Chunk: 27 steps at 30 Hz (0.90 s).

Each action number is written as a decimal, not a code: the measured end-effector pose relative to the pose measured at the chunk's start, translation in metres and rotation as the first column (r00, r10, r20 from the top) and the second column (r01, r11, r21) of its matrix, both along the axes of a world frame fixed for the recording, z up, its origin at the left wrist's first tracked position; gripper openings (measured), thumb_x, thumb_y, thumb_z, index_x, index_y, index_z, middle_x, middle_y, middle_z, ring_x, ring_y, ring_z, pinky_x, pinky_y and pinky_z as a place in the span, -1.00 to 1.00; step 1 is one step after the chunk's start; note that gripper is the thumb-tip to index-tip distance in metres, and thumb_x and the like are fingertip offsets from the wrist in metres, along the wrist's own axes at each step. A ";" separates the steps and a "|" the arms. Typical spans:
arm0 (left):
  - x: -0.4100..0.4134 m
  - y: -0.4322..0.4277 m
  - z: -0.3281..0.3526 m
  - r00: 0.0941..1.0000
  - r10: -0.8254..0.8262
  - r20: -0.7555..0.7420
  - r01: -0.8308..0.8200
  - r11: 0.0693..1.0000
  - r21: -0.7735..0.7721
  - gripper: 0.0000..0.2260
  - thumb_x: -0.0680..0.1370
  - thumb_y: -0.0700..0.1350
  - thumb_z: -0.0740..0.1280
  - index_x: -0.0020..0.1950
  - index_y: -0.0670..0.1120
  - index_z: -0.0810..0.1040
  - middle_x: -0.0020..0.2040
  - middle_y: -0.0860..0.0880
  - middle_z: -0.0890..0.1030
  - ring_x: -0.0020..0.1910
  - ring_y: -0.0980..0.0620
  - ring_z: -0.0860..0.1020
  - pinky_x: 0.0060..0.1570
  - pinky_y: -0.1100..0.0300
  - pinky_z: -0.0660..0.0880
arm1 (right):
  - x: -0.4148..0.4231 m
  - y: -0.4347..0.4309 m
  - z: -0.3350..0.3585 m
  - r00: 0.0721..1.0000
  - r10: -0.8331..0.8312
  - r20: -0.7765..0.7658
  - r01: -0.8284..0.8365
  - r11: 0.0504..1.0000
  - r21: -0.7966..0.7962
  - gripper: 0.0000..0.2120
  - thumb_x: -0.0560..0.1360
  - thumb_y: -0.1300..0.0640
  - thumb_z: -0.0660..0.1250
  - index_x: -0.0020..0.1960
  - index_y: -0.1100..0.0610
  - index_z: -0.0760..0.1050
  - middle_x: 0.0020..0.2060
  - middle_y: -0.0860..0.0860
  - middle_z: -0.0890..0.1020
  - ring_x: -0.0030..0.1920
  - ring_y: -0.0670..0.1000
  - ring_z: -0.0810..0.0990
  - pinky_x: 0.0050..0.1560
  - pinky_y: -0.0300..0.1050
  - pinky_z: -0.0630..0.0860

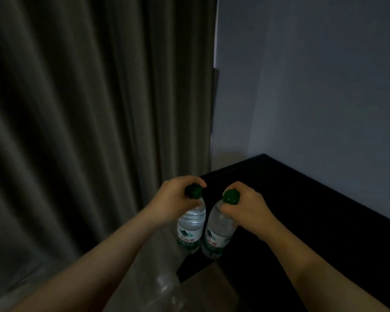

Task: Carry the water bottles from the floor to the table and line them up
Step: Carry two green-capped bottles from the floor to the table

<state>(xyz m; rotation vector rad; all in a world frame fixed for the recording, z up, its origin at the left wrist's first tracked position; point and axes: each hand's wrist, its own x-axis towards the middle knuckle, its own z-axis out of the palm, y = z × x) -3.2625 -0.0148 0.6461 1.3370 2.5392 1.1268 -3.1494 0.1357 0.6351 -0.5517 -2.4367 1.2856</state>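
- Left grip [176, 199] closes around the green cap and neck of the left bottle [190, 228]; right grip [245, 206] holds the right bottle [216, 233] likewise.
- Neck holds keep both bottles upright.
- Bottles hang side by side at lower centre, at the dark surface [302, 210] corner, probably for placement in a row.
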 end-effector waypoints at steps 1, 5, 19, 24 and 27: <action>-0.014 0.012 0.000 0.999 -0.040 0.003 0.040 0.999 0.003 -0.67 0.38 -0.23 0.46 0.10 0.02 0.56 0.01 0.14 0.53 0.02 0.22 0.49 -0.10 0.54 0.34 | -0.009 0.007 -0.001 0.999 -0.036 -0.006 0.036 0.999 -0.009 -0.86 0.31 0.24 0.37 -0.16 0.11 0.47 -0.30 -0.02 0.55 -0.28 -0.06 0.53 -0.31 -0.16 0.48; -0.048 0.059 -0.004 0.983 -0.177 0.045 0.178 0.984 -0.010 -0.70 0.39 -0.25 0.45 0.04 0.06 0.55 -0.03 0.13 0.53 -0.08 0.22 0.50 -0.17 0.60 0.35 | -0.031 0.035 -0.003 0.990 -0.141 0.005 0.141 0.989 -0.033 -0.85 0.34 0.23 0.36 -0.11 0.13 0.48 -0.28 -0.04 0.55 -0.27 -0.08 0.52 -0.28 -0.18 0.48; -0.099 0.259 -0.008 0.896 -0.423 0.134 0.425 0.905 0.009 -0.70 0.38 -0.26 0.45 -0.06 0.09 0.48 -0.13 0.17 0.51 -0.15 0.22 0.48 -0.27 0.63 0.32 | -0.047 0.200 -0.001 0.882 -0.471 0.012 0.469 0.881 0.065 -0.81 0.27 0.16 0.44 -0.18 0.06 0.46 -0.32 -0.08 0.54 -0.27 -0.08 0.52 -0.33 -0.27 0.40; -0.116 0.325 -0.007 0.906 -0.416 0.081 0.419 0.907 -0.034 -0.72 0.37 -0.19 0.46 -0.07 0.03 0.42 -0.22 0.11 0.46 -0.18 0.10 0.46 -0.35 0.45 0.32 | -0.050 0.258 0.003 0.842 -0.539 0.018 0.532 0.835 0.141 -0.77 0.29 0.12 0.46 -0.15 0.13 0.45 -0.28 0.01 0.57 -0.21 -0.01 0.55 -0.26 -0.19 0.41; -0.125 0.364 -0.007 0.905 -0.424 0.024 0.424 0.901 -0.096 -0.71 0.36 -0.09 0.48 -0.08 0.01 0.38 -0.12 -0.01 0.48 -0.16 0.04 0.46 -0.28 0.23 0.33 | -0.058 0.289 0.004 0.804 -0.594 0.031 0.582 0.796 0.164 -0.70 0.31 0.08 0.46 -0.09 0.21 0.46 -0.25 0.07 0.57 -0.20 0.09 0.58 -0.24 -0.06 0.52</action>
